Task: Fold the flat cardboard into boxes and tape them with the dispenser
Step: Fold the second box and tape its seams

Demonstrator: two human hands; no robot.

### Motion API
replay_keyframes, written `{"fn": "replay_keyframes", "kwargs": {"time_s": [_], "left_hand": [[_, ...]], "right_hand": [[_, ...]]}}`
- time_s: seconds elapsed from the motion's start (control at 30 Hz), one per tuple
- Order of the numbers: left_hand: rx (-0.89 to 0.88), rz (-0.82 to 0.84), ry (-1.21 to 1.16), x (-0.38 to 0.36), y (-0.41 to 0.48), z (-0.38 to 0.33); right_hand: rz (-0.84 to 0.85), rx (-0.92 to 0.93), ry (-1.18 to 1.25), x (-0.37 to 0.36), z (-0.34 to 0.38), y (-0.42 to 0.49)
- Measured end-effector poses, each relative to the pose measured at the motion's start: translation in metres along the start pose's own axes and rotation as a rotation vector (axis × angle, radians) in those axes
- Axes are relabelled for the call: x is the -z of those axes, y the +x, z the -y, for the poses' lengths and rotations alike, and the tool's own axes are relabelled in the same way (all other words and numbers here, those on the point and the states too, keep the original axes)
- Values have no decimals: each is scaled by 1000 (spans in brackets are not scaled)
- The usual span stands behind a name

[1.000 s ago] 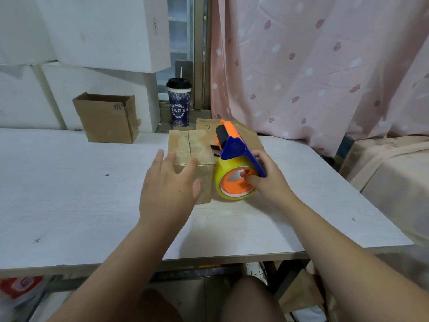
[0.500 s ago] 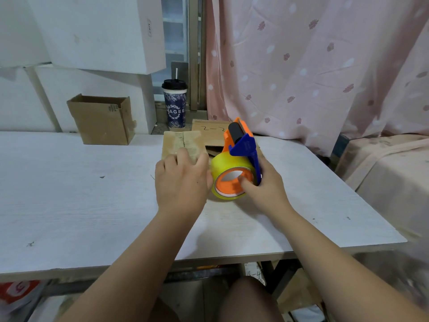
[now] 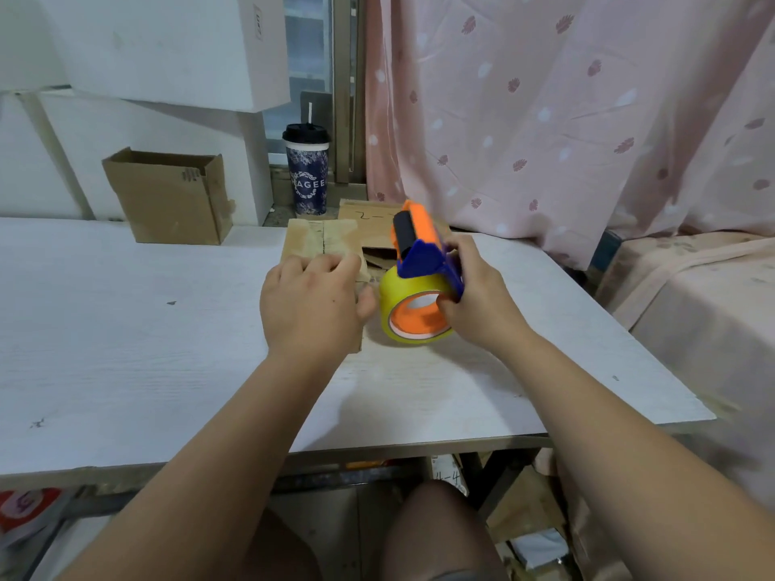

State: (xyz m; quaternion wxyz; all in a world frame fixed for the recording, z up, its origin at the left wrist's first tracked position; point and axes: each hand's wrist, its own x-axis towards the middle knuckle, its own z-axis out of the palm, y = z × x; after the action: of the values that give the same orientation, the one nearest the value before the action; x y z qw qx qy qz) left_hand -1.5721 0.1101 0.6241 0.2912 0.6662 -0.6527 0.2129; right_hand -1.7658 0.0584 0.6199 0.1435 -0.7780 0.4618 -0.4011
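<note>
On the white table [image 3: 126, 329], the left hand [image 3: 312, 306] lies fingers curled over the top of the small taped box [image 3: 323, 241], while the right hand [image 3: 478, 299] grips the orange-and-blue tape dispenser [image 3: 419, 283] just beside it.

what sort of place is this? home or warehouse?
Probably a small home or backroom packing spot: white table by a pink curtain, stacked white cartons, a tape dispenser beside a small cardboard box.
</note>
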Motion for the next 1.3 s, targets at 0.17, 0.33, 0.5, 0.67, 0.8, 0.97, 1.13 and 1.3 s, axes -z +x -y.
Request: {"fn": "replay_keyframes", "kwargs": {"time_s": [0.17, 0.33, 0.5, 0.67, 0.8, 0.97, 1.13, 1.3], "left_hand": [[-2, 11, 25, -2, 0, -1], [-37, -48, -28, -3, -6, 4], [-38, -33, -6, -2, -2, 9], [-31, -28, -9, -2, -1, 12], [-5, -51, -28, 0, -2, 18], [-20, -74, 7, 2, -3, 26], [-4, -69, -15, 1, -3, 28], [62, -31, -62, 3, -2, 32]], "right_hand": [[-20, 60, -137, 7, 3, 4], [-2, -52, 63, 24, 5, 4], [22, 33, -159, 25, 8, 2], [111, 87, -506, 28, 3, -1], [68, -79, -129, 38, -1, -2], [72, -17, -247, 38, 8, -5], [215, 71, -625, 25, 22, 9], [392, 35, -743, 29, 21, 13]]}}
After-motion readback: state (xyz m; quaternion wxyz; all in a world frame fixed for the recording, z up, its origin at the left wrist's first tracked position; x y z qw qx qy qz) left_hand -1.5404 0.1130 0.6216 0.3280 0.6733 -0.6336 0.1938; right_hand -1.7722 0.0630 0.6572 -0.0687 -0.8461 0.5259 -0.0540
